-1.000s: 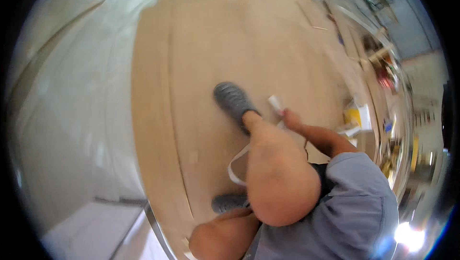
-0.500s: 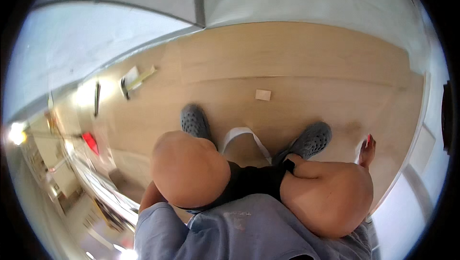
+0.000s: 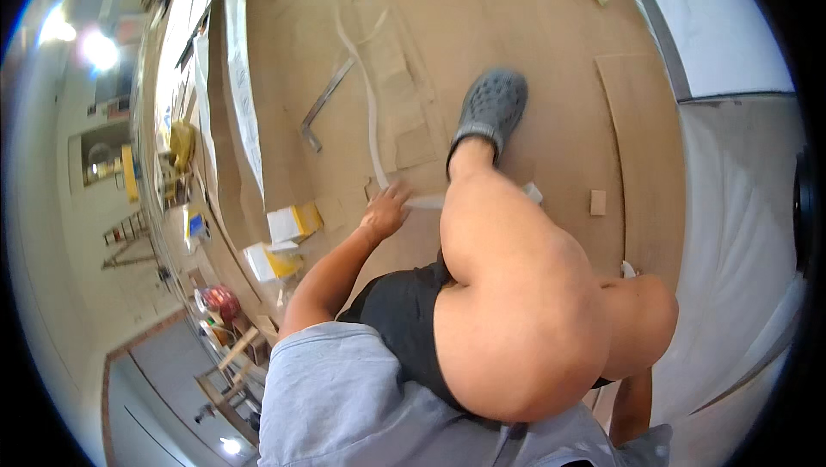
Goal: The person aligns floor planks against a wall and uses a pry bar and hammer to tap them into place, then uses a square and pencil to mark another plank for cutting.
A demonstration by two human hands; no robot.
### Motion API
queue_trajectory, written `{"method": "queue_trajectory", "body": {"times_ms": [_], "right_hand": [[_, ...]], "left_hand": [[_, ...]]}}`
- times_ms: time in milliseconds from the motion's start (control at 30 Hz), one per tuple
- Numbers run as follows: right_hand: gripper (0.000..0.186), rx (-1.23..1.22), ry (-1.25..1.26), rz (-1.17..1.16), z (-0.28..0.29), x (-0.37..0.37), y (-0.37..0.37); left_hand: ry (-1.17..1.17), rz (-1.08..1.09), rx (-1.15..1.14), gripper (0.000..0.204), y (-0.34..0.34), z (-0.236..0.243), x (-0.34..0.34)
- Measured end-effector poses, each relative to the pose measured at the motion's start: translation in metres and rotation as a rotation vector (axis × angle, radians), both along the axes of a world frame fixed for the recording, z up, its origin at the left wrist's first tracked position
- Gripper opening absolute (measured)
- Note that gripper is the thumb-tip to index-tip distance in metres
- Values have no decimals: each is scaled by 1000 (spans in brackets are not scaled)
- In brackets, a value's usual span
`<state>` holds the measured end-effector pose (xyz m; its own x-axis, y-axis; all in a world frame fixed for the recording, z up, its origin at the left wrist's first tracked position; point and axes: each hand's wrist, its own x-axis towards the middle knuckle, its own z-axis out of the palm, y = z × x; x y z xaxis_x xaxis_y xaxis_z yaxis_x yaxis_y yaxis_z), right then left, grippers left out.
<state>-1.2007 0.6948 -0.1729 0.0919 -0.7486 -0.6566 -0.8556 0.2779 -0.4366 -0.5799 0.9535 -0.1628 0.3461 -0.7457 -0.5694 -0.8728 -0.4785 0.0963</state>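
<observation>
My left hand (image 3: 387,209) reaches low over the board floor (image 3: 637,157), its fingers apart and slightly blurred, beside a long pale strip (image 3: 370,123) and a white strap (image 3: 422,202). I cannot tell if it touches them. My bent legs fill the lower right, with a grey clog (image 3: 495,105) on one foot. My right forearm (image 3: 630,398) shows below the knee; that hand is hidden behind the leg, and a small white item (image 3: 630,269) peeks out above the knee.
An L-shaped metal square (image 3: 327,101) lies ahead, yellow-and-white boxes (image 3: 292,224) at left, a small wood block (image 3: 597,203) at right. Long white-edged strips (image 3: 241,88), stepladders (image 3: 125,235) and assorted clutter line the left. A white sheet-covered surface (image 3: 723,166) borders the right.
My view has swung round. My left hand, earlier behind the leg, is now out over the floor. My right hand, earlier visible at the side, is now hidden by my leg.
</observation>
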Motion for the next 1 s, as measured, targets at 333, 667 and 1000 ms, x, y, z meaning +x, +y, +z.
{"method": "queue_trajectory", "body": {"times_ms": [333,667,1000], "right_hand": [[44,240,97,516,43,-32,-43],[10,-103,474,262,80,-48,-91],[62,-332,551,159,9,-5,-117]], "left_hand": [[-344,762,-74,38,-68,-84,186],[-576,102,349,32,88,-123,344],[330,1427,-390,12,91,-81,343]]}}
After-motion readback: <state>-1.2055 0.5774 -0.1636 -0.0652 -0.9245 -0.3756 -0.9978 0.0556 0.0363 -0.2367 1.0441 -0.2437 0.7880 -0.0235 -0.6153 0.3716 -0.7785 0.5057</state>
